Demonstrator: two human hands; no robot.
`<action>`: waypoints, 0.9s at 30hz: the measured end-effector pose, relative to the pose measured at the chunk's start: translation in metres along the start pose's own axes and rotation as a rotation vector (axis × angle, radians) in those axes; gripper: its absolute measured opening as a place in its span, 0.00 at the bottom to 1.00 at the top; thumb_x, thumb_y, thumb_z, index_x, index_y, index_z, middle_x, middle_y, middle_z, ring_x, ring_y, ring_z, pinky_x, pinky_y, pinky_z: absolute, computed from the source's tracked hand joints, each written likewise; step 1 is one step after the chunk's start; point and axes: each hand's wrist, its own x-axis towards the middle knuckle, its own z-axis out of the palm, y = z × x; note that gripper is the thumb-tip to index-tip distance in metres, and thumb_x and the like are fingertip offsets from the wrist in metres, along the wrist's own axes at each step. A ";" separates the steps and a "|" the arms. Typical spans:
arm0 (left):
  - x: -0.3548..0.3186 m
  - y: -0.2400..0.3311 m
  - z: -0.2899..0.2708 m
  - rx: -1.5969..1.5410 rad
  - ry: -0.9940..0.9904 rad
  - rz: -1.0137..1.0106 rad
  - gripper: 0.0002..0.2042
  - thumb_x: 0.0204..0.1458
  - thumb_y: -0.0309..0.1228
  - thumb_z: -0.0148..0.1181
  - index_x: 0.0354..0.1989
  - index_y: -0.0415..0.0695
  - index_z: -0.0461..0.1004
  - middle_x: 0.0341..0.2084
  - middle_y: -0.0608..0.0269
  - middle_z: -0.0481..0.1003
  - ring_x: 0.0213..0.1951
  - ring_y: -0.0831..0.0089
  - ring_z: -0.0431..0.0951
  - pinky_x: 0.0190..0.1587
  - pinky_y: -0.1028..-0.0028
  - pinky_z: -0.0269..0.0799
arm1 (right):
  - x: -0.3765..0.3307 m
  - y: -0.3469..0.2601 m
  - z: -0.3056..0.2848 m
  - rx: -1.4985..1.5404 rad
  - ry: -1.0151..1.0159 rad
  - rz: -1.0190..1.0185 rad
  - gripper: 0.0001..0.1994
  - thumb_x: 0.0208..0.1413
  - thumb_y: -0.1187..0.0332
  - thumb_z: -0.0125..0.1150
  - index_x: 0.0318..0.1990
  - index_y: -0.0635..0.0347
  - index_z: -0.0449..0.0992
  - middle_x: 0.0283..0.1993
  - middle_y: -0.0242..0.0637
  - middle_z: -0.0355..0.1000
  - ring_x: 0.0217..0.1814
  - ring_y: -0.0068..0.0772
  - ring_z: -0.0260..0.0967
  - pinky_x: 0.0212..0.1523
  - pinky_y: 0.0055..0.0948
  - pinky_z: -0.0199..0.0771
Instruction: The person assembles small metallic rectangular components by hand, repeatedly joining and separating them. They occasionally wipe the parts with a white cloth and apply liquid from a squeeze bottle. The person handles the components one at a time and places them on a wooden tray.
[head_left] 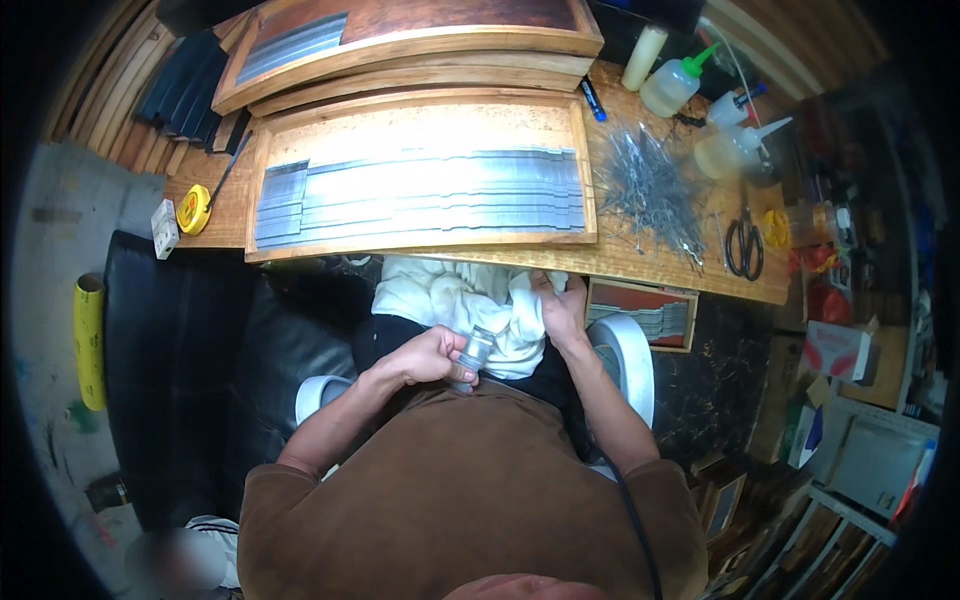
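Note:
My left hand [432, 357] is closed around a small grey, shiny piece [478, 347] with lines across it. It looks like the grey strips in the tray, but I cannot tell its exact kind. A crumpled white cloth [430, 290] lies over my lap, below the bench edge. On the cloth's right side my right hand [562, 308] is closed, with white fabric bunched at its fingers. In front of me a shallow wooden tray [420, 247] holds rows of overlapping grey metal strips [430, 205], under a bright glare.
More wooden trays [430, 58] are stacked behind. On the bench [690, 265] are a yellow tape measure [193, 209], a heap of thin wires [650, 190], black scissors [744, 248] and squeeze bottles [672, 88]. A small box of strips [645, 318] sits under the bench's right edge.

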 end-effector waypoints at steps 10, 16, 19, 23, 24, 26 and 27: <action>-0.033 0.022 -0.015 -0.143 0.270 0.079 0.11 0.58 0.15 0.66 0.49 0.34 0.80 0.35 0.55 0.85 0.36 0.67 0.87 0.44 0.68 0.86 | -0.005 0.000 -0.013 0.023 0.009 -0.162 0.17 0.67 0.64 0.62 0.53 0.71 0.77 0.50 0.44 0.80 0.50 0.34 0.76 0.55 0.33 0.73; -0.027 0.007 -0.004 0.025 0.034 0.007 0.07 0.57 0.14 0.66 0.43 0.33 0.80 0.33 0.57 0.85 0.35 0.69 0.87 0.43 0.70 0.84 | -0.012 -0.034 -0.005 -0.241 -0.251 -0.050 0.11 0.66 0.64 0.64 0.46 0.64 0.80 0.46 0.44 0.81 0.49 0.32 0.76 0.50 0.30 0.73; -0.026 0.011 -0.003 -0.025 0.027 -0.036 0.08 0.56 0.13 0.67 0.44 0.32 0.81 0.33 0.57 0.85 0.35 0.71 0.86 0.44 0.70 0.84 | -0.004 -0.042 -0.011 -0.454 -0.539 -0.395 0.16 0.57 0.60 0.72 0.42 0.67 0.84 0.47 0.48 0.83 0.50 0.43 0.80 0.53 0.37 0.77; -0.033 0.014 -0.010 0.053 0.008 -0.063 0.09 0.55 0.12 0.67 0.44 0.32 0.81 0.33 0.56 0.85 0.36 0.71 0.86 0.44 0.70 0.84 | -0.006 -0.061 -0.003 -0.668 -0.808 -0.294 0.15 0.52 0.63 0.73 0.40 0.68 0.85 0.51 0.50 0.82 0.58 0.52 0.78 0.60 0.42 0.75; -0.035 0.011 -0.014 0.087 -0.009 -0.063 0.10 0.55 0.12 0.67 0.45 0.31 0.81 0.33 0.56 0.85 0.36 0.71 0.86 0.45 0.70 0.84 | -0.007 -0.067 0.000 -0.694 -0.851 -0.147 0.15 0.51 0.63 0.73 0.41 0.67 0.85 0.52 0.51 0.81 0.60 0.53 0.77 0.62 0.42 0.74; -0.039 0.010 -0.019 0.098 0.002 -0.077 0.09 0.55 0.11 0.66 0.44 0.32 0.82 0.33 0.57 0.85 0.36 0.72 0.86 0.44 0.71 0.83 | -0.007 -0.072 0.005 -0.676 -0.913 -0.201 0.20 0.50 0.66 0.72 0.51 0.66 0.82 0.53 0.50 0.81 0.65 0.52 0.73 0.65 0.42 0.72; -0.040 0.010 -0.021 0.110 0.002 -0.079 0.09 0.55 0.11 0.67 0.44 0.32 0.82 0.33 0.58 0.85 0.36 0.72 0.86 0.44 0.71 0.83 | -0.012 -0.069 0.007 -0.630 -0.894 -0.293 0.22 0.51 0.66 0.71 0.53 0.65 0.81 0.53 0.48 0.81 0.65 0.52 0.73 0.65 0.43 0.72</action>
